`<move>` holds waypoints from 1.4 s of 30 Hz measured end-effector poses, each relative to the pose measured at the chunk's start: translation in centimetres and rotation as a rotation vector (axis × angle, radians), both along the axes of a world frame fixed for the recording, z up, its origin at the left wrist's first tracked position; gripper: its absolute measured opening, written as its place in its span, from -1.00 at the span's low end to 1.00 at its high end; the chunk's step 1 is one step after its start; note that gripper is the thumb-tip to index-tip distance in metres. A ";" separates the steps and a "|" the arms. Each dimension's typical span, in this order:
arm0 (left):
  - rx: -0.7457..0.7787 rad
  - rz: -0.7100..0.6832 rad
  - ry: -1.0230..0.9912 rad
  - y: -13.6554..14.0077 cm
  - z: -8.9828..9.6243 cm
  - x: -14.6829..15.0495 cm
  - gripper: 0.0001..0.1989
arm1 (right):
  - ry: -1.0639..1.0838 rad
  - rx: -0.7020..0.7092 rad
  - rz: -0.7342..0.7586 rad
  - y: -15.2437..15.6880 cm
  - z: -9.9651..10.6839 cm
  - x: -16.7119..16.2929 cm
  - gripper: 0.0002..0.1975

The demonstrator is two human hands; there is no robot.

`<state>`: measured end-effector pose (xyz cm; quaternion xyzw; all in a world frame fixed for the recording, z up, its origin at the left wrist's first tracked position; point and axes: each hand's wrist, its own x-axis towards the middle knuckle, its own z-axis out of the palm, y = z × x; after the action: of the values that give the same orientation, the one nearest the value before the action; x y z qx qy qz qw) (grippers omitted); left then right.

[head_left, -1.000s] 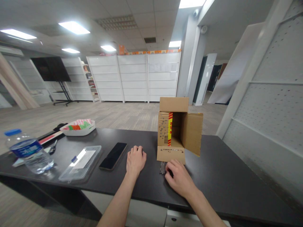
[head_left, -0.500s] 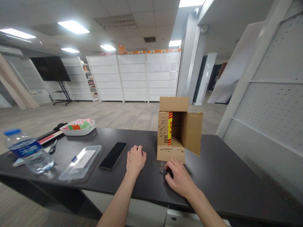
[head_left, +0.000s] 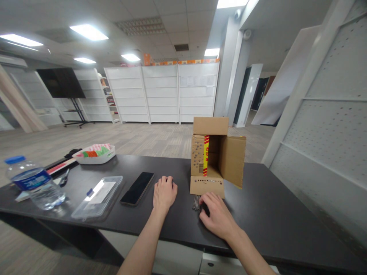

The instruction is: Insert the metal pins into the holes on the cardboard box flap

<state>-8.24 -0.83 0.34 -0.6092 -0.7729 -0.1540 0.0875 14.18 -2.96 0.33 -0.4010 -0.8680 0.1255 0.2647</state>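
Note:
My left hand (head_left: 165, 193) rests palm down on the dark table, its fingers slightly curled and nothing visible in it. Several thin metal screws or nails (head_left: 196, 203) lie side by side in front of the cardboard box (head_left: 206, 186). Beside them, my right hand (head_left: 215, 214) arches over the table, with a gap between thumb and fingers. Its fingertips are at the right edge of the metal pieces; whether they press on one is hidden. The box lies with its opening towards me, flaps folded out, small holes and round metal heads dotted over the front and left flaps.
A black phone (head_left: 137, 188) lies left of my left hand. Farther left are a clear plastic case (head_left: 99, 196), a water bottle (head_left: 36, 183) and a white tray (head_left: 96, 157) with colourful contents. A perforated white panel (head_left: 335, 99) stands right of the table (head_left: 272, 217).
The metal pieces by my right fingertips have shifted very slightly to the left, and those fingertips with them. My left hand and the box stay in place.

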 end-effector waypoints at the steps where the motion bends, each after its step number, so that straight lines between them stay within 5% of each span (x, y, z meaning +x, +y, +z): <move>1: 0.000 0.000 -0.001 0.0 0.0 0.0 -0.73 | -0.001 0.001 -0.002 0.0 0.0 0.0 -0.83; 15: -0.005 0.005 -0.003 -0.1 0.0 0.0 -0.73 | 0.013 0.022 -0.016 0.2 -0.2 0.0 -0.89; 23: -0.019 0.008 -0.016 0.0 0.0 0.0 -0.73 | 0.207 0.030 -0.180 1.7 -1.4 0.3 -0.93; 31: -0.024 0.010 -0.015 0.2 0.1 0.0 -0.73 | 0.266 -0.180 -0.345 3.5 -0.9 0.5 -0.79; 42: -0.020 0.010 -0.008 0.2 0.2 0.1 -0.73 | 0.249 -0.105 -0.385 6.6 -1.2 0.1 -0.79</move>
<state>-8.18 -0.67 0.59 -0.6056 -0.7778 -0.1481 0.0791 14.27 3.67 -0.89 -0.5538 -0.7285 0.1660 0.3676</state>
